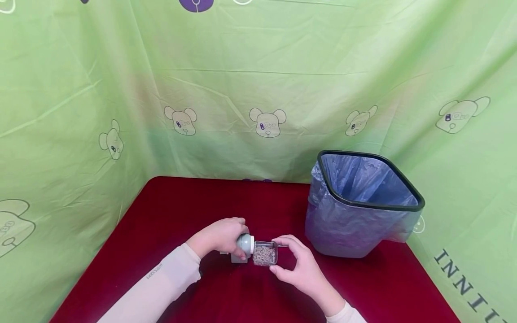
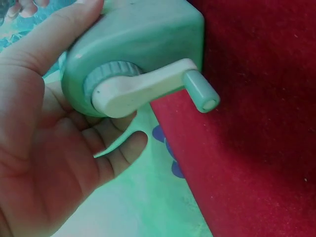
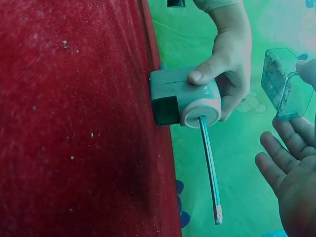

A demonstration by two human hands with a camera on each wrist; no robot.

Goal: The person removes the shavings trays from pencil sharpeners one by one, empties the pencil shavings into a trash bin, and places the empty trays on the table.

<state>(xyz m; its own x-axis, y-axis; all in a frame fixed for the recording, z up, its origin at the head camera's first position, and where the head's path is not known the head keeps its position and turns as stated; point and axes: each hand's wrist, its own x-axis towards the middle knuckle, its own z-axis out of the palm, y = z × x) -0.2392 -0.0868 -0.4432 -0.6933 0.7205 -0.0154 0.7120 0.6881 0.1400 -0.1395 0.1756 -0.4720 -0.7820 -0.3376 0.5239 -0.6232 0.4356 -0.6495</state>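
Observation:
My left hand [image 1: 224,235] grips a green crank pencil sharpener [image 1: 244,243] that stands on the red tablecloth. Its pale crank handle [image 2: 148,90] faces the left wrist camera. A striped pencil [image 3: 211,170] sticks out of the sharpener's other end, and below that is a dark square drawer opening [image 3: 166,110]. Between thumb and fingers, my right hand [image 1: 300,267] holds a clear shavings drawer [image 1: 265,255] just right of the sharpener. Pencil shavings lie inside the drawer. In the right wrist view the drawer is fully apart from the sharpener.
A bin [image 1: 355,224] with a black rim and a bluish plastic liner stands on the right part of the red table [image 1: 181,202]. Green curtains [image 1: 226,89] with bear prints hang behind and at both sides.

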